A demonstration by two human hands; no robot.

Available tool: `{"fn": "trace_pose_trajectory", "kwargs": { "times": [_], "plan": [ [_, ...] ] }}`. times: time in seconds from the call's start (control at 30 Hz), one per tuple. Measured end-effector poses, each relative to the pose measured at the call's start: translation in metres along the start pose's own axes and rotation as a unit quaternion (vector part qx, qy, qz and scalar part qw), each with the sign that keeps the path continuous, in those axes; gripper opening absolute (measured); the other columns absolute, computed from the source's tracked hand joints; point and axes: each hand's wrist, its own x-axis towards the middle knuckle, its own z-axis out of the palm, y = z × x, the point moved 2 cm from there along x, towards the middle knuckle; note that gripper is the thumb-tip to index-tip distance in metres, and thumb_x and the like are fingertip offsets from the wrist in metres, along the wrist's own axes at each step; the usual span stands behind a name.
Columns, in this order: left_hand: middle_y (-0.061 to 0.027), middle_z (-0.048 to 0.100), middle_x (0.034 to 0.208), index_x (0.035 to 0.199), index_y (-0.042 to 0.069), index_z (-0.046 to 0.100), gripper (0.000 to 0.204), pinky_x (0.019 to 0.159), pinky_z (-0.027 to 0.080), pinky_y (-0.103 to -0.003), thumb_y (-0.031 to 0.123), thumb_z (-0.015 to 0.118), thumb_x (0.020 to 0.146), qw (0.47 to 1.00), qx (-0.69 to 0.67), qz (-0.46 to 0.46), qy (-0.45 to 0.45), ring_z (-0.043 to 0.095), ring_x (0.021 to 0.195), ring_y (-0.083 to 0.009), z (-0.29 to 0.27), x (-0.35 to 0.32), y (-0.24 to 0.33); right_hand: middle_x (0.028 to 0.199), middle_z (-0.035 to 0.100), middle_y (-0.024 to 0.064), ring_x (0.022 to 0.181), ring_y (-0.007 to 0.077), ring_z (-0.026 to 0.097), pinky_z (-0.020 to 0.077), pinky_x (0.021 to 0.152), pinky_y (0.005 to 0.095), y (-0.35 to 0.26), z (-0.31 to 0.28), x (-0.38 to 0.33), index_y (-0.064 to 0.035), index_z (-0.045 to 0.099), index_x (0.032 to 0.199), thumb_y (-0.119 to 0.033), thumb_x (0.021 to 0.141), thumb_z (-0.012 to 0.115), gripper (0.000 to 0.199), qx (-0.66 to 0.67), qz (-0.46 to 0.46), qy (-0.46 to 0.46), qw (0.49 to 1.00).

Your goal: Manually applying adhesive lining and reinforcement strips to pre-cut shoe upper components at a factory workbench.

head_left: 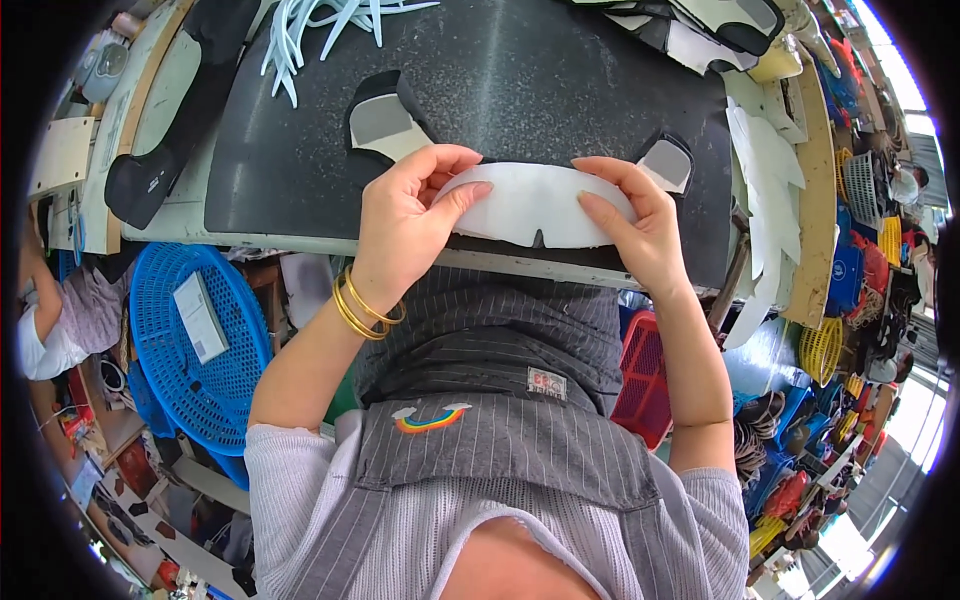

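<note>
Both my hands hold a curved white strip (540, 203) with a small dark notch in its lower edge, just above the near edge of the table. My left hand (415, 205) pinches its left end between thumb and fingers. At the right end, my right hand (635, 215) grips it the same way, thumb on the upper face. Behind the left hand lies a black shoe piece with a grey and cream lining (380, 122). Beyond the right hand rests a similar black-edged lined piece (667, 163). What lies under the strip is hidden.
Pale blue strips (325, 30) lie at the far left of the black tabletop (480, 90). More shoe pieces (700, 30) are stacked far right. White sheets (762, 190) hang at the right side. A blue basket (200, 320) stands left, a red basket (643, 380) below right.
</note>
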Motion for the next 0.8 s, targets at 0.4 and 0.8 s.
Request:
{"fn": "trace_pose_trajectory", "kwargs": {
  "times": [0.4, 0.8],
  "plan": [
    [-0.0105, 0.059, 0.11, 0.1, 0.007, 0.07, 0.023, 0.085, 0.047, -0.037, 0.0, 0.069, 0.078, 0.887, 0.403, 0.225, -0.01, 0.059, 0.096, -0.0257, 0.02, -0.011, 0.029, 0.101, 0.063, 0.0102, 0.089, 0.0232, 0.065, 0.0509, 0.08, 0.0308, 0.0, 0.0, 0.0, -0.0045, 0.069, 0.109, -0.007, 0.086, 0.066, 0.023, -0.197, -0.143, 0.03, 0.969],
    [-0.0111, 0.057, 0.133, 0.132, 0.006, 0.054, 0.08, 0.102, 0.042, -0.042, 0.021, 0.084, 0.059, 0.859, 0.375, 0.272, -0.22, 0.053, 0.121, -0.0303, 0.028, 0.003, 0.036, 0.119, 0.056, 0.0214, 0.107, 0.0375, 0.056, 0.0473, 0.092, 0.0433, -0.006, 0.007, -0.021, 0.0084, 0.055, 0.119, -0.008, 0.078, 0.071, 0.047, -0.31, -0.27, -0.006, 0.912]
  ]
}}
